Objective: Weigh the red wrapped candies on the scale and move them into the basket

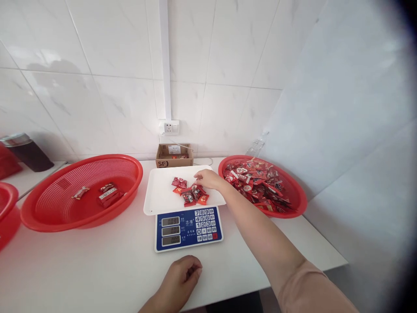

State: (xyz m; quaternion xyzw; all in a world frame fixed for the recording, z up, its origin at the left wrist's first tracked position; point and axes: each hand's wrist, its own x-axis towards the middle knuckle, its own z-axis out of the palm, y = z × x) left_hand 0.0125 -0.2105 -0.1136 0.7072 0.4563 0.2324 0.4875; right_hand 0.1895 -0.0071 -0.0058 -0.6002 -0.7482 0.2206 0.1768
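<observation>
My right hand reaches over the white tray of a digital scale. Its fingers are pinched together just above a pile of small red and orange wrapped snack packets. Whatever lies between those fingertips, if anything, is too small to make out. Below the tray, the scale's blue panel carries three displays and a keypad. My left hand rests on the white table in front of the scale, fingers curled in, with nothing visible in it.
On the right stands a red basket heaped with wrapped packets. A larger red basket on the left holds a few packets. Behind the scale sit a small cardboard box and a wall socket. A dark jar stands far left.
</observation>
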